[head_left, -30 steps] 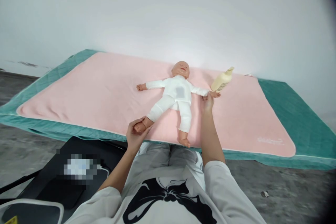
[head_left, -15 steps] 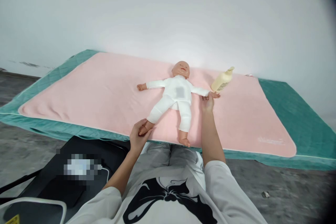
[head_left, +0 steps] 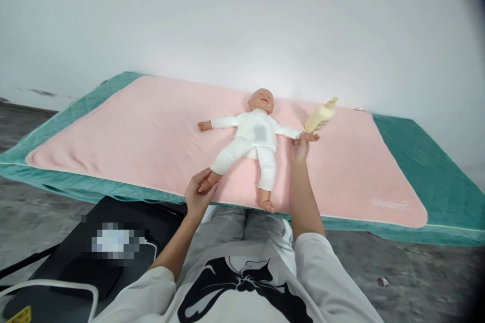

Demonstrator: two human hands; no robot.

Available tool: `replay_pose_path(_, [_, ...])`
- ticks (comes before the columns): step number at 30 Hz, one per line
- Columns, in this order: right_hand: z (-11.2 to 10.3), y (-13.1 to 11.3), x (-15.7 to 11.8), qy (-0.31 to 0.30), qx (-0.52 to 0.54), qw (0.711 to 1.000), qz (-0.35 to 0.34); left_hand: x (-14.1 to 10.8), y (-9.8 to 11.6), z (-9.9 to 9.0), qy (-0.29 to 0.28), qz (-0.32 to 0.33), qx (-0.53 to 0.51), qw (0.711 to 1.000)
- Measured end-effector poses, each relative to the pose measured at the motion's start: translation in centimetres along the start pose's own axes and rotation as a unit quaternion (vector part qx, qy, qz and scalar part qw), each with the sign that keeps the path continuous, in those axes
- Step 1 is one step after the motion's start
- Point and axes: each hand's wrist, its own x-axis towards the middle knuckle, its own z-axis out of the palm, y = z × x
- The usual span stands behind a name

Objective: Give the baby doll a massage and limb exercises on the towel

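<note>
On its back on a pink mat [head_left: 159, 126] lies a baby doll [head_left: 246, 144] with a white cloth body and its head toward the wall. My left hand [head_left: 199, 192] is closed around the doll's lower leg and foot on the left side, near the mat's front edge. With my right hand [head_left: 300, 149] I grip the doll's wrist on the right side; the doll's small hand sticks out past my fingers. A pale yellow pump bottle [head_left: 320, 116] stands tilted in view just behind that wrist.
The mat covers a green quilted bed pad [head_left: 424, 161] set against a white wall [head_left: 242, 20]. At the lower left, a black chair [head_left: 151, 219] carries a blurred-out item and a white cable. A small scrap [head_left: 383, 281] lies on the grey floor.
My left hand has shifted slightly left, carrying the doll's foot and leg a little outward. My right hand keeps its hold on the wrist nearly unmoved.
</note>
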Motion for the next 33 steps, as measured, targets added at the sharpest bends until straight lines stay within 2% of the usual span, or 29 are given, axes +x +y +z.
replay_pose_path(4, [0.3,0.2,-0.1,0.021,-0.038,0.998,-0.035,0.7,0.6,0.2,0.014,-0.019,-0.013,1.000])
replay_pose_path(11, [1.2,-0.1,-1.1,-0.060,-0.085,0.989,-0.107,2.0,1.7,0.4,0.026,-0.045,-0.005,0.999])
replay_pose_path(17, [3.0,-1.1,-3.2,-0.137,-0.168,0.956,-0.196,3.3,2.7,0.8,0.028,-0.043,0.004,0.999])
replay_pose_path(22, [3.7,-0.9,-4.6,-0.156,-0.230,0.939,-0.203,4.7,3.3,1.7,0.031,-0.041,0.001,0.999])
replay_pose_path(29, [4.4,-1.6,-5.9,-0.232,-0.318,0.880,-0.267,7.0,4.2,2.9,-0.001,-0.030,-0.002,1.000])
replay_pose_path(33, [4.6,-1.9,-6.1,-0.244,-0.330,0.877,-0.250,8.2,5.3,3.6,-0.024,-0.012,0.010,1.000])
